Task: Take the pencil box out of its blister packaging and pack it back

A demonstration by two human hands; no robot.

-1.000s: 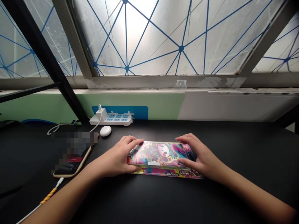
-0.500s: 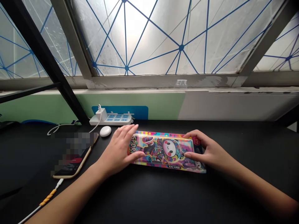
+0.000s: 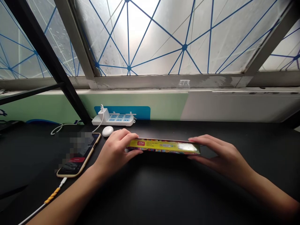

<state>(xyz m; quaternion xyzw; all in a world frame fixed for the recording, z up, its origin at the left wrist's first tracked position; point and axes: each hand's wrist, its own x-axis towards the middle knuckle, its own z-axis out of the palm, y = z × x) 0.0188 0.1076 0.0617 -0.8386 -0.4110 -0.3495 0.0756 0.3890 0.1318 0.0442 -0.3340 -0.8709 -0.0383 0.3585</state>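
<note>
Between my two hands is a colourful pencil box [image 3: 161, 146], tipped so that its narrow yellow side, with a small red label and a shiny patch, faces me. My left hand [image 3: 120, 145] grips its left end, fingers over the far edge and thumb along the near one. At the right end, my right hand [image 3: 214, 151] pinches it in the same way, fingers above and thumb below. The printed front cannot be made out from this angle. Whether the lower edge touches the black desk [image 3: 159, 190] I cannot tell.
A phone [image 3: 79, 159], partly blurred, lies on the left with a charging cable [image 3: 52, 195]. Behind my left hand sit a white rounded case [image 3: 107, 131] and a power strip [image 3: 122, 120] with a plugged-in charger. A black metal bar [image 3: 50, 59] slants down at the left.
The pencil box has turned from showing its printed front to showing its narrow yellow side. Both hands have turned with it and keep hold of its ends.
</note>
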